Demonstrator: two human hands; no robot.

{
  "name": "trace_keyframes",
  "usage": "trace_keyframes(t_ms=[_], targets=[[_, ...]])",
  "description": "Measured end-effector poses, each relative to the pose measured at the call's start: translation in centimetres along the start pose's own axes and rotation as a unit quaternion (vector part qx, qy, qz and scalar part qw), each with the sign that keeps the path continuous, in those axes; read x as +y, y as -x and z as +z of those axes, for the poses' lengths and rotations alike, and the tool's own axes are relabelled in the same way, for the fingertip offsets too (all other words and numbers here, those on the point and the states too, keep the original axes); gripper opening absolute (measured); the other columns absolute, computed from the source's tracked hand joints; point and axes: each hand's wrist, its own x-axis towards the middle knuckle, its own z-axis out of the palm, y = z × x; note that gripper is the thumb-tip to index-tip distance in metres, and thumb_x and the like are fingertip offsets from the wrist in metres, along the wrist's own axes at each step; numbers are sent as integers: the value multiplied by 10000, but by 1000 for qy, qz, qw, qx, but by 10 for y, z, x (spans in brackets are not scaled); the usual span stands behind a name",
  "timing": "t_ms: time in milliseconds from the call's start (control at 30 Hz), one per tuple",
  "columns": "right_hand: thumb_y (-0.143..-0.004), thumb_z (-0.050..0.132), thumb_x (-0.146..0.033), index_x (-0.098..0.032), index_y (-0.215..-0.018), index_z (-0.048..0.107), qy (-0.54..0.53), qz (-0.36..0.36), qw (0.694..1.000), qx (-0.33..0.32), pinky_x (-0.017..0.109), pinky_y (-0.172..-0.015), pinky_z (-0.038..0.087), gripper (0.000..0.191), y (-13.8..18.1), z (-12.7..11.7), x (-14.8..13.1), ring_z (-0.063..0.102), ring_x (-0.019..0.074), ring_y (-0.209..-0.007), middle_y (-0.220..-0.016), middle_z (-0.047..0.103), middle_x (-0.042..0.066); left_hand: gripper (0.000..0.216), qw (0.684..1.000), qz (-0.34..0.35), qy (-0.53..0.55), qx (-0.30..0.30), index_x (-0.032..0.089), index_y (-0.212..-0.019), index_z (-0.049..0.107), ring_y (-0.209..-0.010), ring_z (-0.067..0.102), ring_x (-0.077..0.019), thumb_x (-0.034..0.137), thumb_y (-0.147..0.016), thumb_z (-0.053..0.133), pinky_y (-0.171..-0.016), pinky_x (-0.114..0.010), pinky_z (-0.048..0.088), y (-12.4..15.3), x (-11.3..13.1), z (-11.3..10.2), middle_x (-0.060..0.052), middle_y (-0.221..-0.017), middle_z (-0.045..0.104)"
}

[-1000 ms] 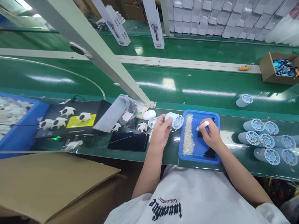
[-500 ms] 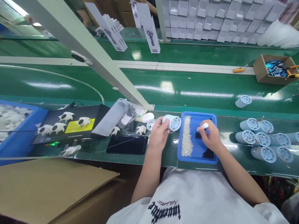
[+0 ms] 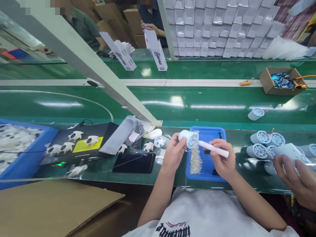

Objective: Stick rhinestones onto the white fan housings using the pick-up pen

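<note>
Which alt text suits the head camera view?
The person's left hand holds a pale-blue plastic cylinder; the right hand points a white pen-shaped tool at its spoked end, near a blue plastic tray of whitish pieces.

The person wears a white shirt [image 3: 209, 209] of soft, lightly creased cloth, with short sleeves [image 3: 285, 232]. Heavy black blackletter-style lettering [image 3: 174, 230] marks its front, left of the middle and cut off at the near edge; thin dark-red script [image 3: 177, 224] runs along its far side. The forearms [image 3: 158, 194] are bare.
</note>
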Motion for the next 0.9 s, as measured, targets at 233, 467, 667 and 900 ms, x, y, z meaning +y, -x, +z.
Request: trace_keyframes(t_ms=[233,467,667,900], targets=[[-910,551,-402,-394,-1088,542,13,11,1000,-5,473,-607,579,179,5,4,4,688,298,-928,-989,647,104,483,1000,-4,-2,1,175,-807,575,-670,567,-74,459,-567,883,-606,-188,448,1,0,5,31,-752,625],[-926,582,-424,-315,-1037,548,-80,19,996,26,394,-743,587,159,1,7,-12,668,234,-952,-950,646,79,544,999,-1,-9,30,165,-788,581,-660,593,-91,471,-485,913,-613,-206,489,0,0,9,20,-740,654],[-963,526,-400,-270,-1032,509,-111,-20,993,34,411,-762,590,148,-6,10,-23,685,216,-886,-924,649,64,550,999,-2,-21,30,162,-769,586,-653,589,-95,472,-460,920,-601,-210,491,1,0,13,11,-739,655],[-974,528,-323,-248,-1054,509,-98,-91,989,65,330,-701,583,111,-9,13,-32,673,177,-861,-914,656,55,520,997,12,-54,51,168,-749,590,-677,596,-97,473,-475,911,-625,-206,504,9,3,10,14,-749,646]])
